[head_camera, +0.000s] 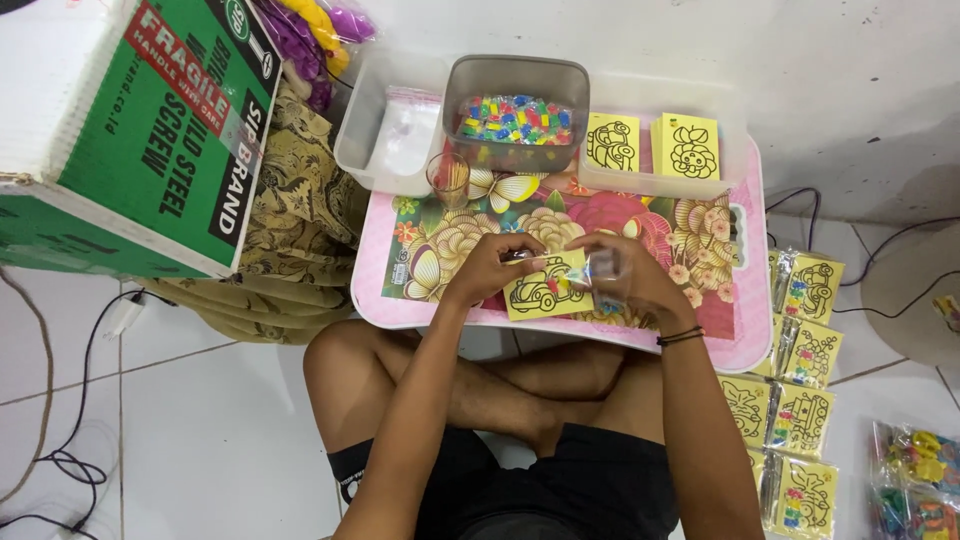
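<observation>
You sit cross-legged on the floor with the low pink flowered bench (720, 345) pulled over your knees, so both forearms can rest at its near edge. Your left hand (492, 268) pinches the top left corner of a yellow card with a car outline (545, 290), pinning it flat near the front of the bench. Your right hand (622, 275) closes around a small clear plastic sleeve (603, 268) at the card's right edge; how tightly its grip is pressed, you cannot tell through the film.

Supplies sit at the back, within a forward reach: a grey tub of coloured bits (516, 110), a small glass of thin sticks (448, 178), and a clear tray holding two stacks of yellow cards (650, 145). A white tray (385, 135) lies left of the tub. Packed card sets (800, 400) line the floor on your right, near that hand. A green carton (130, 130) stands off to the left.
</observation>
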